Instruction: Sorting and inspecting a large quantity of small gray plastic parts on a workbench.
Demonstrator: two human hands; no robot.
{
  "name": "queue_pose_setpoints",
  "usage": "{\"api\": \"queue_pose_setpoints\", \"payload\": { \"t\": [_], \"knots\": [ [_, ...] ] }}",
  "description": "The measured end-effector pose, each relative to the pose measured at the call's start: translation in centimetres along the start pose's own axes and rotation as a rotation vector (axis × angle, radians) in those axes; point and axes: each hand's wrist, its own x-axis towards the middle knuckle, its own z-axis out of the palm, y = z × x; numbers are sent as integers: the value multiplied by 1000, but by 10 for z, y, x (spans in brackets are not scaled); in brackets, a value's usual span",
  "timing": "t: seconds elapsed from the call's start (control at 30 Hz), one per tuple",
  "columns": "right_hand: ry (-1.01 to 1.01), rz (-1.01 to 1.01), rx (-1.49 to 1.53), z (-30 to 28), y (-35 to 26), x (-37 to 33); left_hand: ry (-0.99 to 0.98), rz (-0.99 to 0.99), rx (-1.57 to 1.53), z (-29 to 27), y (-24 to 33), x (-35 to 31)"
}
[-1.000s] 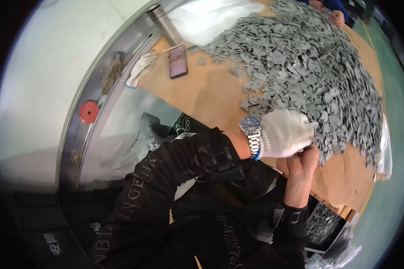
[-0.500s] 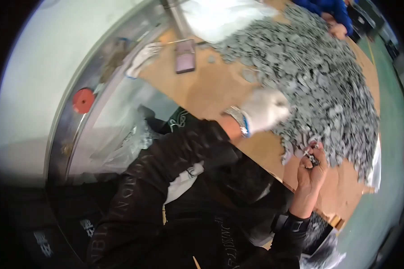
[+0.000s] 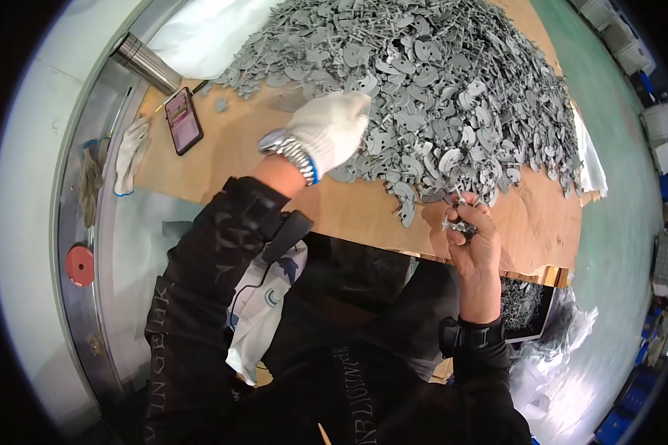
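Note:
A big heap of small grey metal parts (image 3: 423, 96), flat curved plates mixed with thin pins, covers much of the wooden tabletop (image 3: 349, 211). At the heap's left edge is my left hand (image 3: 329, 130), in a white knit glove. Its fingers are curled in, and whatever they hold is hidden. My right hand (image 3: 476, 245), bare, is at the near edge of the heap with palm turned up. Its fingers are closed around several small grey metal pieces (image 3: 460, 225), one sticking out by the fingertips.
A phone (image 3: 184, 122) lies at the left, near a steel tumbler (image 3: 147, 62) and a spare white glove (image 3: 131, 154). White sheeting (image 3: 208, 37) borders the heap. Below the table's right edge are a dark bin of small parts (image 3: 523, 305) and clear plastic (image 3: 560, 356).
The whole view has shifted, so the table appears turned and the co-worker's hands are out of sight. Both my hands stay by the heap, the right still closed on small pieces.

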Motion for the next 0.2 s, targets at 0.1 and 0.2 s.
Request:
{"api": "queue_pose_setpoints", "payload": {
  "t": [0.1, 0.2],
  "knots": [
    [-42, 36, -74, 11, -2, 5, 59, 166, 89, 11, 5, 3],
    [-73, -20, -162, 12, -3, 12, -94, 90, 235, 10, 6, 17]
  ]
}}
